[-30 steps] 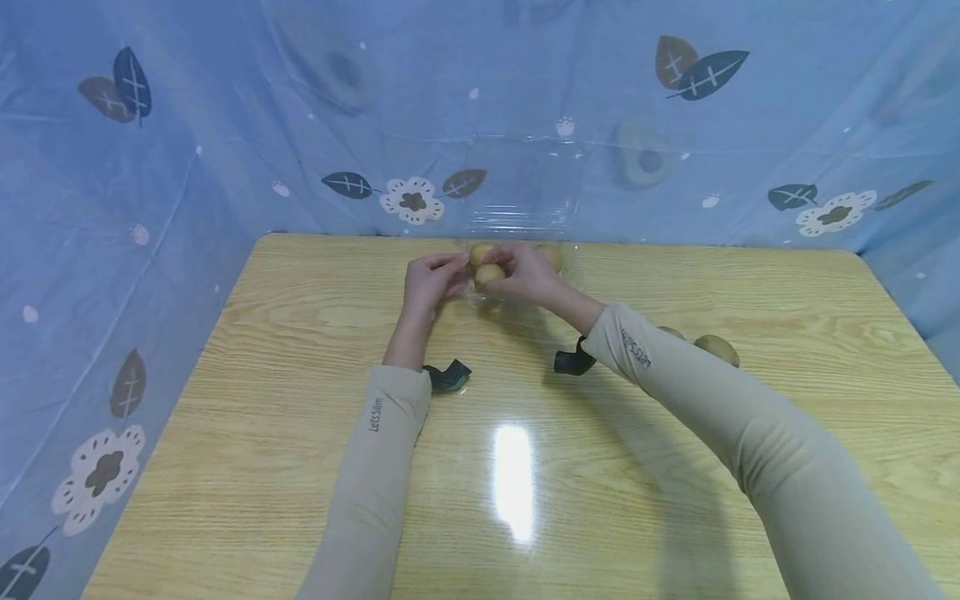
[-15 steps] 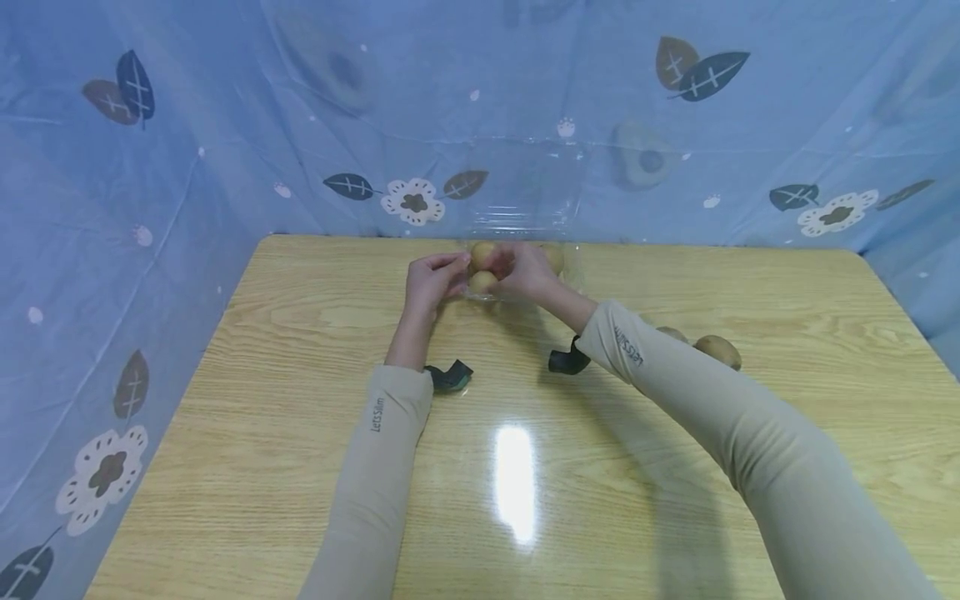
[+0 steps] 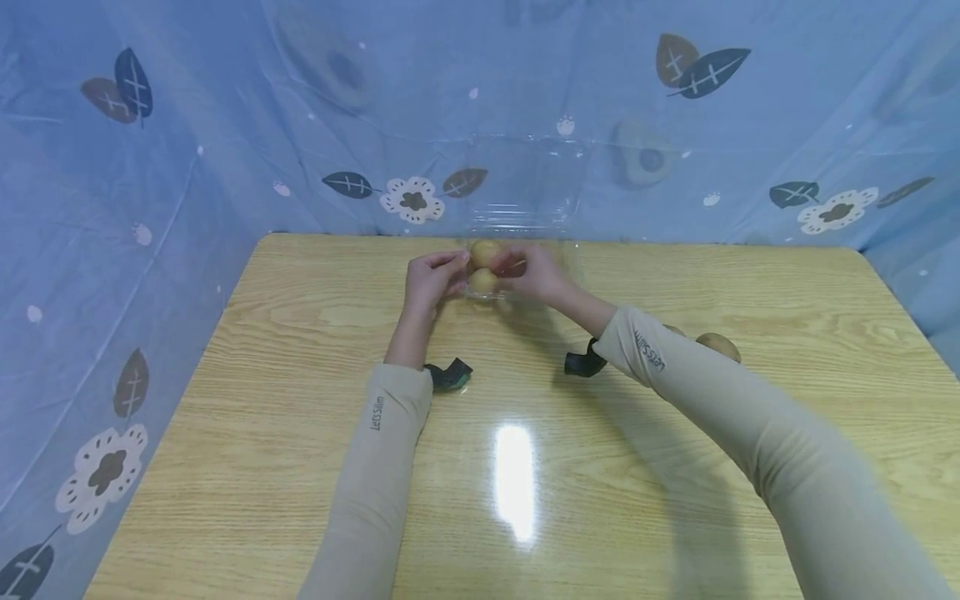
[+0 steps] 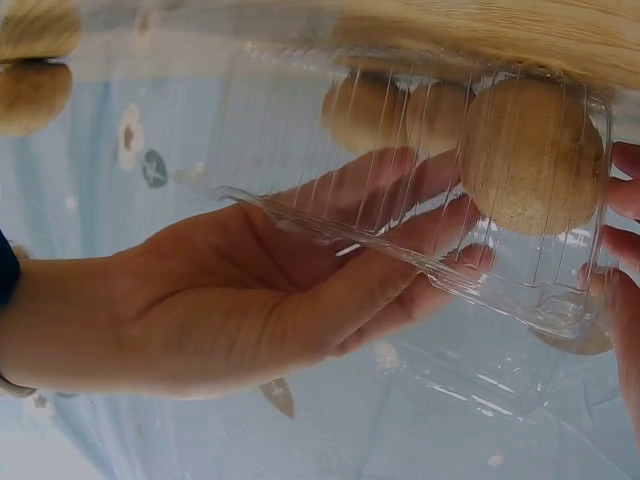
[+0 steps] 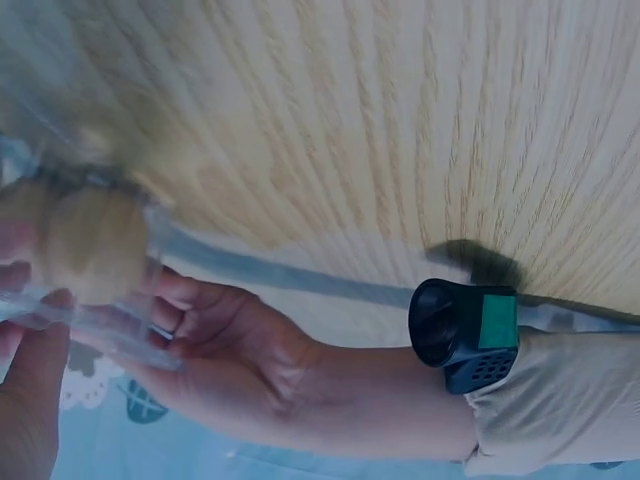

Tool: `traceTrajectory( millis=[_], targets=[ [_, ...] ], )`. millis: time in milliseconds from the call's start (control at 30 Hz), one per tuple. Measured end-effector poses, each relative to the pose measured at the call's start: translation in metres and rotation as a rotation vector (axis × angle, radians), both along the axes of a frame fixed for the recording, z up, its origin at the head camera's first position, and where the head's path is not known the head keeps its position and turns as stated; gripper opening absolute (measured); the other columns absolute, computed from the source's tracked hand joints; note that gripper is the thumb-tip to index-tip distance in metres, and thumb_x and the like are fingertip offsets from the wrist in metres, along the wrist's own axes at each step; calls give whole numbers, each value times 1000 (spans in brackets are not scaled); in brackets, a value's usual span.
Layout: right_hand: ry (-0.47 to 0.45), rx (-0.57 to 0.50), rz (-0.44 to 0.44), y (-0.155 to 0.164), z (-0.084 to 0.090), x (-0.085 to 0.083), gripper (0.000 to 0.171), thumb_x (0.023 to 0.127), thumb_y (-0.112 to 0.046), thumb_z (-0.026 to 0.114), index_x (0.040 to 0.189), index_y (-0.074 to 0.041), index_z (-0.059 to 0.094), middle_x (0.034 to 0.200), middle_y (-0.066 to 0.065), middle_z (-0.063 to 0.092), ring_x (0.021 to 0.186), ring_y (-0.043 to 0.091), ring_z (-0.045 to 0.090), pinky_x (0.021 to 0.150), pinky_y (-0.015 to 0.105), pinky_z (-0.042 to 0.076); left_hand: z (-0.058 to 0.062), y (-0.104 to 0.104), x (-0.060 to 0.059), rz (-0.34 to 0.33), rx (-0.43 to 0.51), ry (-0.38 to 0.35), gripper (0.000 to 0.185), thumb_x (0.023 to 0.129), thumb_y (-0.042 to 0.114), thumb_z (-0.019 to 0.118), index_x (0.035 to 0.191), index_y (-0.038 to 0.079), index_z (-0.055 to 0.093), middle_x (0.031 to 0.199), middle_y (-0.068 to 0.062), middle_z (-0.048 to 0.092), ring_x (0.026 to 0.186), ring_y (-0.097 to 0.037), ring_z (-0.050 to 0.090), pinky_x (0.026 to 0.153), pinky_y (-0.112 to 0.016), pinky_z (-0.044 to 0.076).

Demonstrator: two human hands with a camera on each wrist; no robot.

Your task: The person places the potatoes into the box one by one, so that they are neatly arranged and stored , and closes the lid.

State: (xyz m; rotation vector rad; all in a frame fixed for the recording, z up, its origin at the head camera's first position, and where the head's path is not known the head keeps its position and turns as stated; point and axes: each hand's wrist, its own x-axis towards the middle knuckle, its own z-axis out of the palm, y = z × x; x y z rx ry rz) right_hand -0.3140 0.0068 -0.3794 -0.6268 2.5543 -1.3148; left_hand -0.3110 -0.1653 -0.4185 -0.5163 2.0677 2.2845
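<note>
The left hand (image 3: 430,282) is at the far edge of the surface (image 3: 300,433), near the middle. Its fingers (image 4: 400,250) lie almost straight along the left wall of a clear plastic box (image 4: 420,200), touching it and steadying it. The right hand (image 3: 534,273) is on the other side of the same box. From the head view it covers the box's right part. Its fingers are bent a little, but the pictures do not show clearly whether it grips the box or a fruit, so I cannot tell.

The clear plastic box (image 3: 525,212) sits on the surface at the middle of the far edge, with its lid standing up against the blue cloth (image 3: 225,125). Inside it are round brown fruits (image 3: 484,252), one behind the other at the left side. In the left wrist view one round brown fruit (image 4: 530,155) presses close to the box wall, just beside the fingers.

Further out, two more brown fruits (image 3: 717,346) lie on the surface toward the right edge, partly hidden behind the right sleeve (image 3: 712,400). Both arms wear beige sleeves, and a dark strap (image 3: 450,375) shows at the left wrist. The blue cloth with leaves and flowers hangs around the far and side edges of the surface.
</note>
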Motion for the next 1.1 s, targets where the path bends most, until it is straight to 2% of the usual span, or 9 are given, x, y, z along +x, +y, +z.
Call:
traceTrajectory(
  millis=[167, 333, 533, 733, 1100],
  targets=[
    [60, 26, 4, 18, 8, 2, 24, 84, -7, 63, 105, 5, 61, 108, 21, 62, 98, 33, 61, 86, 35, 53, 2, 1, -1, -5, 0, -2, 30, 79, 20, 71, 104, 4, 66, 107, -10, 63, 79, -11, 62, 60, -19, 56],
    [120, 95, 6, 42, 17, 5, 28, 86, -20, 62, 107, -1, 61, 108, 14, 63, 98, 28, 60, 84, 39, 52, 2, 1, -2, -5, -3, -1, 30, 79, 19, 71, 105, 4, 66, 108, -10, 63, 85, -15, 63, 63, -19, 57],
    [171, 134, 59, 76, 28, 16, 28, 88, -18, 59, 111, -2, 60, 111, 13, 61, 100, 25, 58, 81, 41, 53, 1, 1, -1, -20, -10, -7, 30, 80, 20, 70, 106, 4, 66, 108, -9, 63, 90, -17, 63, 64, -19, 57],
    [216, 173, 38, 113, 28, 26, 24, 88, -17, 60, 106, -1, 62, 108, 13, 62, 100, 26, 58, 80, 41, 54, 2, 1, 0, -16, -5, -13, 30, 80, 20, 70, 105, 4, 66, 108, -9, 63, 91, -18, 63, 64, -20, 57],
    [252, 379, 98, 166, 29, 52, 27, 88, -17, 61, 110, -2, 60, 113, 15, 60, 104, 33, 55, 78, 43, 55, 1, 0, 1, -4, 12, -14, 31, 79, 19, 71, 106, 4, 66, 111, -9, 63, 91, -17, 63, 68, -21, 57]
  ],
)
